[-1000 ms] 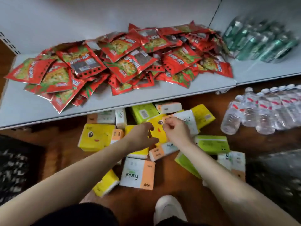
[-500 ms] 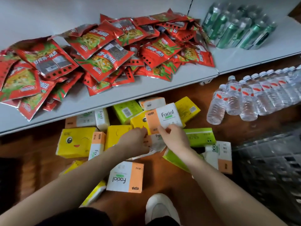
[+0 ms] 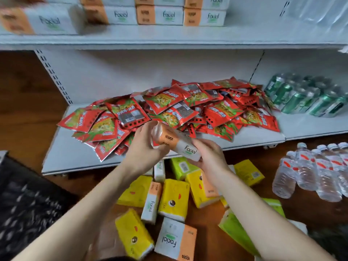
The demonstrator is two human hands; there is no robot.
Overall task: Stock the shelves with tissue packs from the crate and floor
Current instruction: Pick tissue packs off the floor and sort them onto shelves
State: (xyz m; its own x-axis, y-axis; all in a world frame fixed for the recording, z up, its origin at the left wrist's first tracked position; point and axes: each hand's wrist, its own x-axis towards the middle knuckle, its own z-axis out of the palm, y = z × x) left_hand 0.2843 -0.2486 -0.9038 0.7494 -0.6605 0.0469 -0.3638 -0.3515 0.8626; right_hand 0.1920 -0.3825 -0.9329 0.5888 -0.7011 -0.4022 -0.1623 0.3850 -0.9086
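Both my hands hold one white-and-orange Facial tissue pack (image 3: 176,145) in the air in front of the lower shelf. My left hand (image 3: 145,147) grips its orange end. My right hand (image 3: 211,157) grips its white end from below. Under my arms the wooden floor is strewn with several more tissue packs: a yellow pack (image 3: 174,199), a white-and-orange pack (image 3: 176,240) and a green pack (image 3: 237,232). On the upper shelf (image 3: 169,37) stand rows of white-and-orange Facial packs (image 3: 160,15).
Red snack packets (image 3: 178,110) lie heaped on the lower shelf (image 3: 75,153), with green cans (image 3: 305,98) to their right. Water bottles (image 3: 316,170) lie on the floor at right. A dark crate (image 3: 22,204) sits at left, another dark crate (image 3: 331,240) at lower right.
My hands have lifted a white-and-orange pack off the floor pile up to the lower shelf's height. The view has tilted upward, so the upper shelf with its stocked packs now shows.
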